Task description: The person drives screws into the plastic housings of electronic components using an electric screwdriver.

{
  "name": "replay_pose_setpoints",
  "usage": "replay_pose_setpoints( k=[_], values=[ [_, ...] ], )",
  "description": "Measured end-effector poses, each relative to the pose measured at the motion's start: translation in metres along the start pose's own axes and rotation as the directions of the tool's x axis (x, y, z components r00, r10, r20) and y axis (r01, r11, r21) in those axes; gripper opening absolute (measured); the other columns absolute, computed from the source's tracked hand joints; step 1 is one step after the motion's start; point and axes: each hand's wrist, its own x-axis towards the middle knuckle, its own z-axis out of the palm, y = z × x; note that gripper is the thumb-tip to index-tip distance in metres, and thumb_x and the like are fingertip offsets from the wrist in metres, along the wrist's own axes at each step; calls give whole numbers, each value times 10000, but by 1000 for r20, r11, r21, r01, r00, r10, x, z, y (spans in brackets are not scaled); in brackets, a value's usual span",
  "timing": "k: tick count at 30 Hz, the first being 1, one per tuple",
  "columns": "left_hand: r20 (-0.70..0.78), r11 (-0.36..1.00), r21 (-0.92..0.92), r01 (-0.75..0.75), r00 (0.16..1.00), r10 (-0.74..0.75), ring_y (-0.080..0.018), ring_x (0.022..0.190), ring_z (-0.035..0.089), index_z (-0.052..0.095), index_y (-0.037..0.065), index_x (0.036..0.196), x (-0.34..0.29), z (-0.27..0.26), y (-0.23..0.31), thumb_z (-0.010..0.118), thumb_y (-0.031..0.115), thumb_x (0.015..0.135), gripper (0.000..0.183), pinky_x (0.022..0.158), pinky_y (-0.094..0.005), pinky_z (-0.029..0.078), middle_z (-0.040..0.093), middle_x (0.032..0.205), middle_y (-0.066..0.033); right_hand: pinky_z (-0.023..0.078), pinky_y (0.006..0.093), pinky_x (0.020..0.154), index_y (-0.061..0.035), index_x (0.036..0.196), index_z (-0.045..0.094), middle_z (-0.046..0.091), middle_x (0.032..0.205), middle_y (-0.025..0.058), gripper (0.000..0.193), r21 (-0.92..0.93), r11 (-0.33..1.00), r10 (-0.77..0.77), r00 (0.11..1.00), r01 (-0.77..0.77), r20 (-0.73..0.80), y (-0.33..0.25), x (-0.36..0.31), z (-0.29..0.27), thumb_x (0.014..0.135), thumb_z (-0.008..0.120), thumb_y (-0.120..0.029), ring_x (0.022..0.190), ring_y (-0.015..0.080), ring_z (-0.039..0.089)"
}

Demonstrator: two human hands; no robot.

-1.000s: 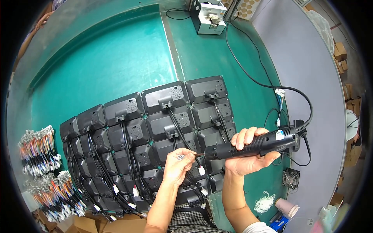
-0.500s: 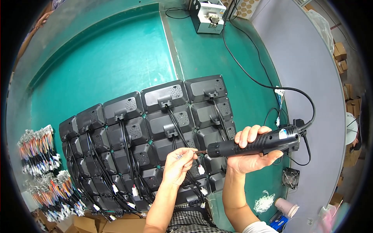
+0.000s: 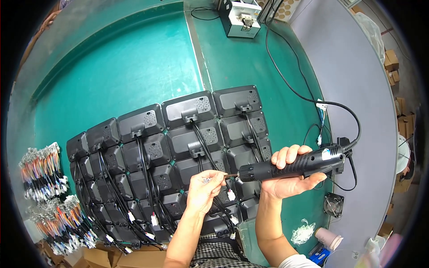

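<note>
My right hand (image 3: 290, 174) is closed around the black body of a corded electric screwdriver (image 3: 286, 167), held level with its bit toward the left. Thumb and fingers of my left hand (image 3: 205, 187) pinch the tip of the screwdriver bit (image 3: 231, 175). Small shiny pieces that look like screws (image 3: 207, 181) show in the curled left fingers. Under both hands lie rows of black plastic housings (image 3: 192, 140), backs up, with black cables (image 3: 203, 143) running from them to white connectors (image 3: 231, 195).
Two bundles of coloured wires (image 3: 42, 172) lie at the left. A boxy machine (image 3: 240, 20) stands at the back. On the right are a small fan (image 3: 333, 204), a heap of white string (image 3: 304, 232) and a spool (image 3: 328, 238). The screwdriver's cord (image 3: 308, 99) loops along the grey partition (image 3: 353, 98).
Both hands and the screwdriver stay nearly where they were, with the bit still pinched. The upper stretch of the cord has swung slightly right.
</note>
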Motion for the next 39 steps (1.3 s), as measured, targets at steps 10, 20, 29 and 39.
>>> replay_pose_setpoints(
  k=[10,20,29,39],
  values=[
    [-258,989,-75,-127,961,104,-25,468,383,564,-84,971,-6,-10,5,568,71,812,221,386,-132,267,579,722,-96,422,274,503,-37,934,449,495,715,75,629,-152,982,-95,989,112,116,20,10,-4,703,537,-616,545,165,489],
    [-231,980,-153,-126,969,89,-17,471,379,557,-59,958,-6,-19,6,543,61,827,179,381,-125,268,588,748,-105,454,281,536,-39,935,396,481,711,90,665,-464,871,-74,976,162,203,63,9,-27,627,661,-566,554,172,499],
    [-220,973,-195,-123,972,79,-16,472,388,572,-45,916,-5,-26,3,555,82,825,157,384,-122,261,585,723,-84,455,285,539,-40,945,388,479,705,87,699,-492,856,-36,969,156,243,73,3,-36,603,672,-579,544,169,498],
    [-200,977,-192,-94,978,54,-20,471,379,576,-48,919,-4,-26,3,575,49,800,153,390,-126,265,590,733,-89,401,237,407,-44,891,354,448,645,70,702,-426,878,-72,940,218,333,83,-7,-49,608,622,-628,472,138,445]
  ],
)
